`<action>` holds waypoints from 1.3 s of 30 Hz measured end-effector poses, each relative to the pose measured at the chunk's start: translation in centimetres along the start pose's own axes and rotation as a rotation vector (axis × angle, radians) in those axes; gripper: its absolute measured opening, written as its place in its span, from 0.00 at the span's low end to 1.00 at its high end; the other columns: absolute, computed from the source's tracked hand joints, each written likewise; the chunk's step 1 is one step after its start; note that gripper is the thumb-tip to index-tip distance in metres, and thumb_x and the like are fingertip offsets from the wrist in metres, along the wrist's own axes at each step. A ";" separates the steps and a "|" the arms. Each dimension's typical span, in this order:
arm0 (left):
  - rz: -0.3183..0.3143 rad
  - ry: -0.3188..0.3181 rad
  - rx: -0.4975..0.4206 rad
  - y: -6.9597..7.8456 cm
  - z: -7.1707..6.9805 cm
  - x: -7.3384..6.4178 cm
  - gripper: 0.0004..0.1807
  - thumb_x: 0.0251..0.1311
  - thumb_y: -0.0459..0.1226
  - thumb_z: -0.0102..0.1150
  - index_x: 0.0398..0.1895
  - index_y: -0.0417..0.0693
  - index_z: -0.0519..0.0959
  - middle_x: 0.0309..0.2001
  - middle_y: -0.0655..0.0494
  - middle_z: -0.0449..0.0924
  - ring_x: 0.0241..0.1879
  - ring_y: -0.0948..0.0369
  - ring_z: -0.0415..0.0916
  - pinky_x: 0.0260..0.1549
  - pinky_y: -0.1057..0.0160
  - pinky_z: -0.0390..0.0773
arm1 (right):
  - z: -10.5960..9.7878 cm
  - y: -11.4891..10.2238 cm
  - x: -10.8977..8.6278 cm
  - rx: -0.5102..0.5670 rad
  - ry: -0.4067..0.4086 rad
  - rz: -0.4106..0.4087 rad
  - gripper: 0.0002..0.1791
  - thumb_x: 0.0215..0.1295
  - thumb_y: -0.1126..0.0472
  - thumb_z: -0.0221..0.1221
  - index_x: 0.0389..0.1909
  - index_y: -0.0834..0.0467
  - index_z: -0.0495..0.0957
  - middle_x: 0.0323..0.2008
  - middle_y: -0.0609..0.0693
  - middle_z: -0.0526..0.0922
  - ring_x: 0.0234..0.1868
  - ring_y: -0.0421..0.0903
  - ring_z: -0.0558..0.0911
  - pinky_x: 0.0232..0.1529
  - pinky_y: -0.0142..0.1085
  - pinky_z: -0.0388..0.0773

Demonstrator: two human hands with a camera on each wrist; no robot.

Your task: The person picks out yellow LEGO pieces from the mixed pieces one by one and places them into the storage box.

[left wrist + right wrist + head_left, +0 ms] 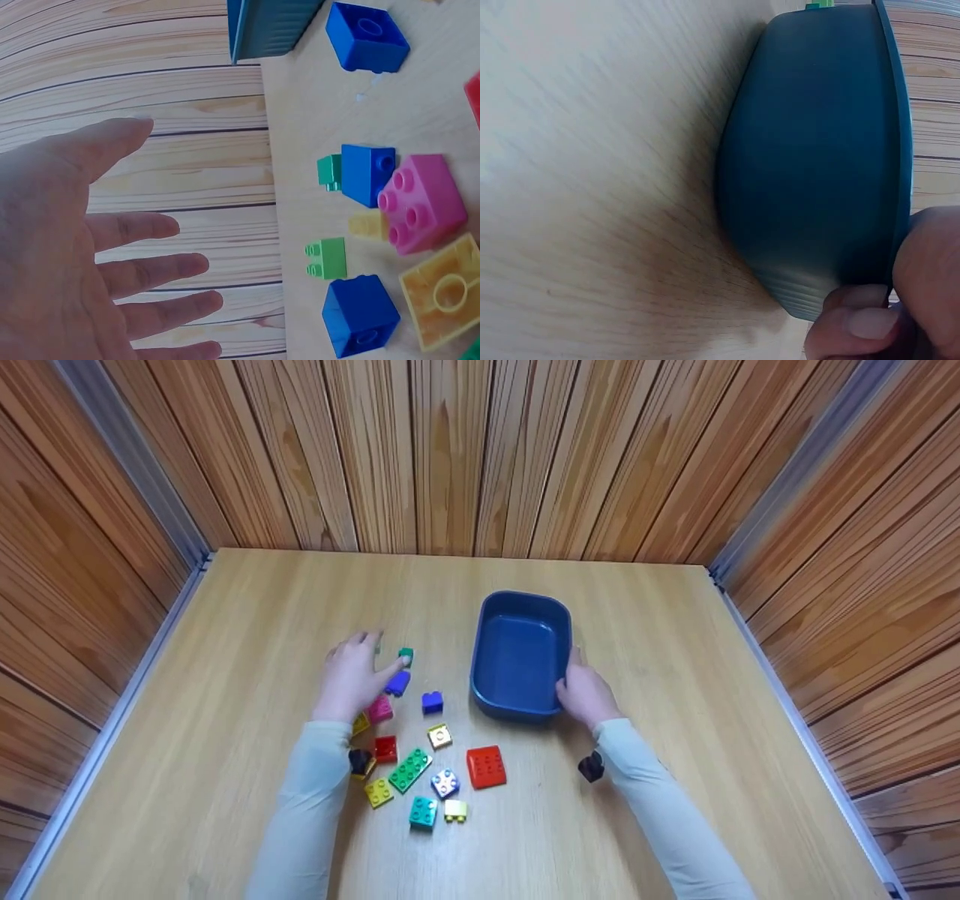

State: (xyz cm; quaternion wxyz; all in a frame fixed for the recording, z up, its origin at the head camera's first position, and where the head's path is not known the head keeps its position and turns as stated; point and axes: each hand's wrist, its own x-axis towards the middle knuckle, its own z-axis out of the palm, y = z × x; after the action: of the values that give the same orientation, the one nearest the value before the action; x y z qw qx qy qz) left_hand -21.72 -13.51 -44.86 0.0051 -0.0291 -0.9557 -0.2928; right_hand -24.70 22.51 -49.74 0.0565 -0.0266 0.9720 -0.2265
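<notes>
My left hand point(349, 681) hovers over the far-left bricks, fingers spread and nothing in its grasp. Near its thumb are a small green brick point(406, 654) and a blue-violet brick point(398, 683); a pink brick point(380, 709) sits by the wrist. In the left wrist view, the straight fingers point(161, 276) are apart from a light green brick point(327, 259) and a blue brick point(361, 316). My right hand point(590, 696) grips the near right rim of a dark blue bin point(523, 660), whose inside shows no bricks. The right wrist view shows thumb and fingers pinching that rim.
Nearer on the table point(675, 810) lie several toy bricks: a red one point(486, 766), a long green one point(410, 770), a yellow one point(379, 793) and a teal one point(423, 812). Wood-plank walls point(450, 457) enclose the back and both sides.
</notes>
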 end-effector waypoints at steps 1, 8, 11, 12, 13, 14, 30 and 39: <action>-0.004 0.001 -0.003 -0.1 -0.1 -0.1 0.40 0.62 0.56 0.56 0.71 0.45 0.60 0.68 0.38 0.58 0.66 0.40 0.56 0.63 0.39 0.56 | 0.0 0.0 0.0 0.000 -0.002 0.002 0.38 0.69 0.63 0.48 0.71 0.72 0.39 0.20 0.53 0.75 0.18 0.46 0.75 0.20 0.37 0.71; -0.022 0.031 -0.026 -1.1 -0.8 -1.7 0.43 0.60 0.61 0.54 0.71 0.45 0.60 0.68 0.38 0.59 0.65 0.40 0.58 0.61 0.40 0.61 | -0.1 -0.2 0.0 0.017 -0.013 0.022 0.38 0.70 0.63 0.48 0.72 0.71 0.39 0.23 0.55 0.76 0.21 0.47 0.76 0.23 0.38 0.73; -0.041 0.042 -0.055 -1.7 -1.0 -2.6 0.43 0.60 0.60 0.55 0.71 0.45 0.60 0.67 0.38 0.60 0.64 0.41 0.61 0.59 0.41 0.64 | 0.0 -0.2 0.0 -0.007 0.014 0.004 0.37 0.68 0.64 0.49 0.71 0.72 0.42 0.28 0.59 0.79 0.24 0.50 0.78 0.25 0.40 0.74; -0.048 0.043 -0.065 -1.9 -1.1 -2.9 0.42 0.60 0.60 0.55 0.71 0.46 0.60 0.67 0.39 0.61 0.64 0.41 0.61 0.58 0.42 0.65 | 0.0 -0.2 0.0 -0.010 0.017 0.003 0.37 0.68 0.64 0.49 0.71 0.73 0.43 0.29 0.60 0.79 0.25 0.50 0.78 0.25 0.41 0.74; -0.052 0.043 -0.073 -2.1 -1.1 -3.2 0.42 0.60 0.60 0.55 0.71 0.46 0.60 0.67 0.39 0.61 0.63 0.41 0.62 0.58 0.42 0.66 | 0.0 -0.2 -0.1 -0.014 0.024 0.001 0.37 0.67 0.64 0.50 0.71 0.73 0.43 0.29 0.60 0.79 0.26 0.51 0.78 0.25 0.41 0.74; -0.056 0.041 -0.078 -2.3 -1.1 -3.5 0.42 0.60 0.60 0.55 0.71 0.46 0.60 0.67 0.39 0.61 0.63 0.41 0.62 0.57 0.42 0.67 | 0.0 -0.2 -0.1 -0.019 0.031 -0.005 0.37 0.67 0.64 0.50 0.70 0.73 0.44 0.30 0.60 0.78 0.26 0.51 0.77 0.25 0.41 0.73; -0.156 -0.061 -0.095 -5.1 -1.3 -7.2 0.41 0.63 0.56 0.55 0.71 0.43 0.58 0.69 0.37 0.57 0.66 0.39 0.57 0.60 0.39 0.61 | 0.0 -0.1 0.1 0.009 0.003 0.022 0.38 0.69 0.63 0.48 0.72 0.71 0.38 0.20 0.52 0.74 0.19 0.46 0.75 0.20 0.37 0.71; -0.094 -0.122 -0.083 -5.4 -0.3 -9.3 0.32 0.59 0.40 0.64 0.65 0.40 0.67 0.64 0.37 0.65 0.62 0.40 0.62 0.58 0.41 0.65 | 0.2 -0.2 0.0 -0.009 0.026 -0.001 0.38 0.68 0.64 0.49 0.71 0.73 0.41 0.23 0.55 0.76 0.21 0.47 0.76 0.22 0.39 0.72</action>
State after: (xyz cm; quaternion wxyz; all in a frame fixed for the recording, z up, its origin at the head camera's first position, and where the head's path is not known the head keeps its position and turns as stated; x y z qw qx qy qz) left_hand -12.72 -18.63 -47.88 -0.0681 -0.0023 -0.9416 -0.3297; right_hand -24.69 22.30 -49.81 0.0439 -0.0243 0.9736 -0.2226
